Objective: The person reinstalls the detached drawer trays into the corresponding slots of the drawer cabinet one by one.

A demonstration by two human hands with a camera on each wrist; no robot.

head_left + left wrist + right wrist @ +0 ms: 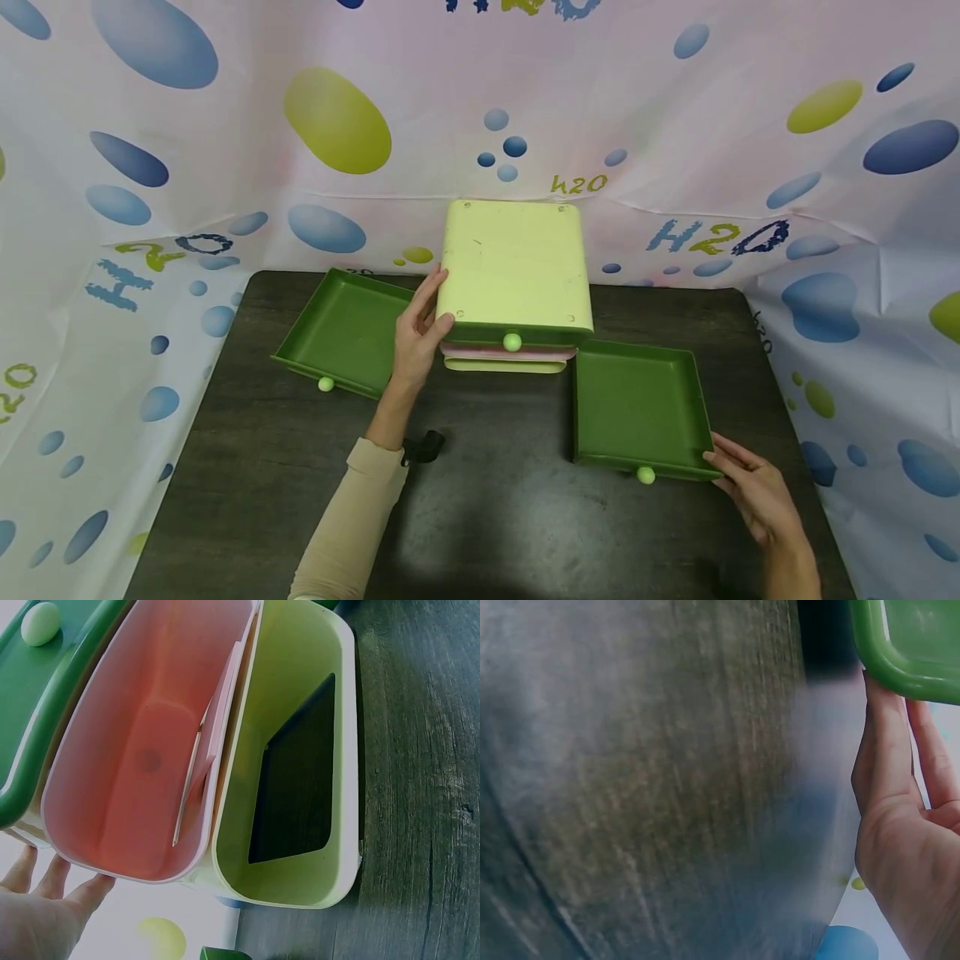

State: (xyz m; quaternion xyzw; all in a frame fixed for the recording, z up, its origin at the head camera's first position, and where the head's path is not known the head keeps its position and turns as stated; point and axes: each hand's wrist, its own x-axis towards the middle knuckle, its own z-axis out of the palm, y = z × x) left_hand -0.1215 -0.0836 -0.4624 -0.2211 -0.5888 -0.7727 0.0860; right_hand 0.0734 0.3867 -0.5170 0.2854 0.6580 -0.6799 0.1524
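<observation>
A stacked drawer unit (514,267) with a pale yellow top stands at the back of the table. Its top tier has a green drawer front with a round knob (512,342). Below are a hollow pink tier (142,757) and a hollow yellow-green tier (300,645). My left hand (417,333) rests against the unit's left side, thumb at the top's front corner, fingers fairly straight. My right hand (757,492) pinches the front right corner of a green drawer (637,404), thumb over the rim and fingers underneath.
Another green drawer (348,329) lies at an angle left of the unit, partly behind my left arm. Both loose drawers have light green knobs. A patterned white sheet (675,125) hangs behind and around the dark table (495,500). A pink piece lies inside the pink tier.
</observation>
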